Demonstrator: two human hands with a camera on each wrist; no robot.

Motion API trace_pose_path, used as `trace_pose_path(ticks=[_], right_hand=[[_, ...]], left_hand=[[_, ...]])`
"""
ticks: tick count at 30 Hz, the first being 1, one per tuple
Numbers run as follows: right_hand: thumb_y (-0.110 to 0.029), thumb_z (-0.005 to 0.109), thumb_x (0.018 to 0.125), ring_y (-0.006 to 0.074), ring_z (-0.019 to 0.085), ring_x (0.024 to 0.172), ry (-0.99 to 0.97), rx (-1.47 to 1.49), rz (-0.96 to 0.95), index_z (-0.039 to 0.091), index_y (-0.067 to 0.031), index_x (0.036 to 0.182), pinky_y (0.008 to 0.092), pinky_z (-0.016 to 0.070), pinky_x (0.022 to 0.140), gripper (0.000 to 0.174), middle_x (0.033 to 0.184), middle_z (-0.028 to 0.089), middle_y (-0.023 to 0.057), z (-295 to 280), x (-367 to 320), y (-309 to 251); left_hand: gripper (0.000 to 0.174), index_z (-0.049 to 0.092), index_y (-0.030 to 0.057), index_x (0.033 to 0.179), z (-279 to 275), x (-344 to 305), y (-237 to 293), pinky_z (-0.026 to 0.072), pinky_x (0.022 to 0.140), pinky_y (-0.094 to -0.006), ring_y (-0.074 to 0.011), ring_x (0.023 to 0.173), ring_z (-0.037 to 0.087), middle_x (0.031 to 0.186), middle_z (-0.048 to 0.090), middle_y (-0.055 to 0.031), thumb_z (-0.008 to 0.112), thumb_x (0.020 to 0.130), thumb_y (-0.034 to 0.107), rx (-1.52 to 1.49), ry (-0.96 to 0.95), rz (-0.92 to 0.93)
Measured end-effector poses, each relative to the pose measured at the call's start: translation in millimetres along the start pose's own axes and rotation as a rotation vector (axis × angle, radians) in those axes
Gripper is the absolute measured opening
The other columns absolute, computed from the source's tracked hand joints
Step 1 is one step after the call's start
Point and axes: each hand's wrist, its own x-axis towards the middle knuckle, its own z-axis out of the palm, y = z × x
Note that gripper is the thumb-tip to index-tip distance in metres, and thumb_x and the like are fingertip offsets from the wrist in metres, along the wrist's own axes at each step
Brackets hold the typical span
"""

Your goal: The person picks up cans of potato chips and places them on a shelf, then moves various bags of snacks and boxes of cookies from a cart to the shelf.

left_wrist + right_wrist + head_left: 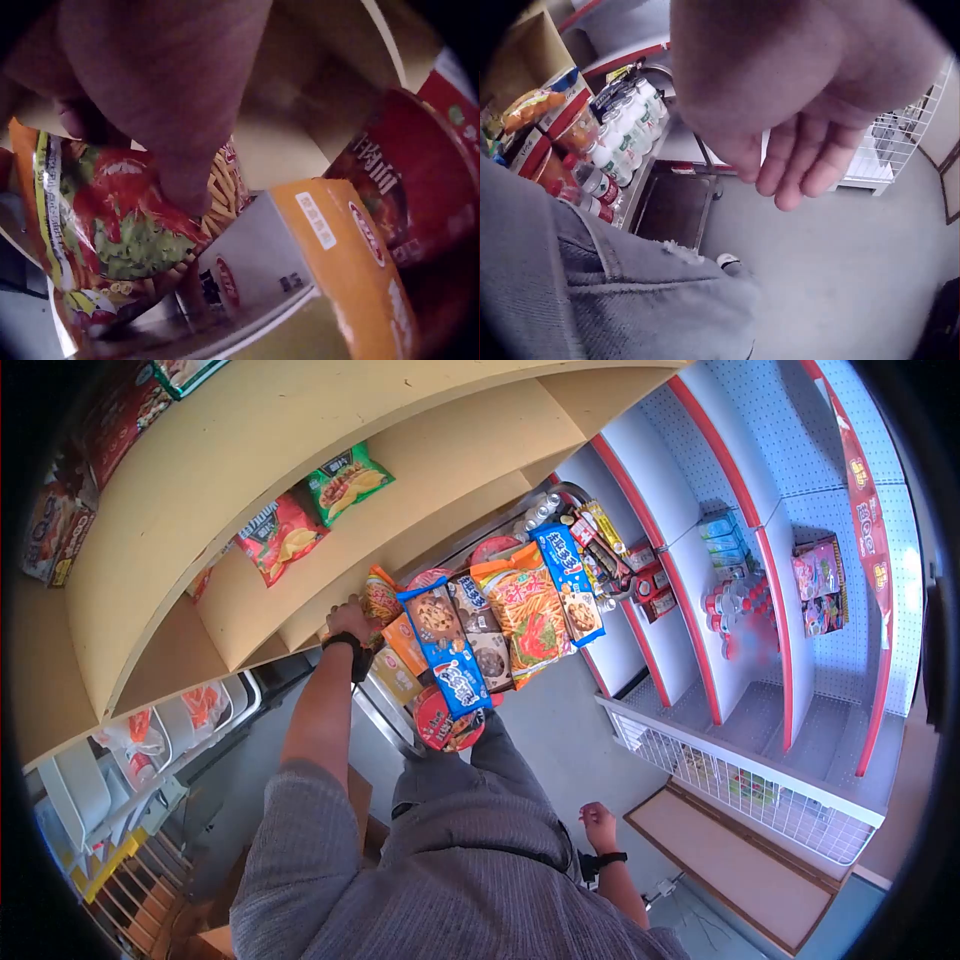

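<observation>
My left hand (348, 622) is at the shelf edge, beside the loaded cart. It pinches an orange snack bag (127, 217) printted with fries and lettuce, the thumb lying across its front in the left wrist view. Directly beside the bag stands an orange-and-white box (337, 247), with a red noodle cup (412, 180) behind it. Low at my side hangs my right hand (598, 828), its fingers (787, 165) loosely curled around nothing. Piled on the cart are blue cookie packs (440, 645) and a larger orange noodle bag (522, 615).
A wooden shelf (450, 455) above the cart holds a red chip bag (280, 538) and a green one (348, 482). White bottles (634, 124) line the cart's side. Red-edged store shelves (745, 490) and a white wire basket (745, 780) stand to the right.
</observation>
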Motion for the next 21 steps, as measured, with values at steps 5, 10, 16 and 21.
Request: trace_pose_path(ticks=[5, 10, 16, 21], right_hand=[[-0.009, 0.059, 0.103, 0.0198, 0.077, 0.083, -0.004, 0.019, 0.001, 0.069, 0.0015, 0.103, 0.0335, 0.0616, 0.076, 0.014, 0.092, 0.077, 0.0098, -2.6, 15.1, -12.1], [-0.005, 0.057, 0.102, 0.0195, 0.076, 0.083, -0.024, 0.066, -0.051, 0.068, 0.0005, 0.102, 0.0331, 0.0607, 0.076, 0.012, 0.092, 0.076, 0.0097, -8.3, 37.5, -24.4], [-0.002, 0.057, 0.101, 0.0194, 0.075, 0.083, -0.08, 0.084, -0.131, 0.068, -0.0005, 0.105, 0.0328, 0.0597, 0.076, 0.012, 0.092, 0.075, 0.0087, -3.2, 74.1, -11.7], [-0.004, 0.058, 0.101, 0.0192, 0.075, 0.083, -0.141, 0.051, -0.157, 0.068, -0.0002, 0.103, 0.0328, 0.0594, 0.076, 0.011, 0.09, 0.075, 0.009, -9.7, 91.9, -38.1]], left_hand=[[0.065, 0.058, 0.008, 0.131, -8.2, -5.7, 5.8, 0.0481, 0.102, -0.0551, -0.0402, 0.122, 0.064, 0.112, 0.076, -0.0157, 0.079, 0.084, 0.048, 0.013, 0.056, -0.012], [0.052, 0.063, 0.0075, 0.125, -31.3, -38.0, 10.2, 0.0477, 0.099, -0.0564, -0.0403, 0.121, 0.061, 0.117, 0.073, -0.0177, 0.077, 0.084, 0.035, 0.096, 0.381, 0.023], [0.049, 0.062, 0.0045, 0.124, -61.2, -86.5, 11.0, 0.0528, 0.096, -0.0514, -0.0396, 0.11, 0.066, 0.111, 0.071, -0.0196, 0.076, 0.085, 0.031, -0.016, 0.506, 0.017], [0.046, 0.06, 0.0062, 0.121, -72.3, -155.7, 14.3, 0.057, 0.085, -0.0531, -0.044, 0.096, 0.071, 0.106, 0.071, -0.0215, 0.077, 0.088, 0.033, -0.306, 0.63, -0.054]])
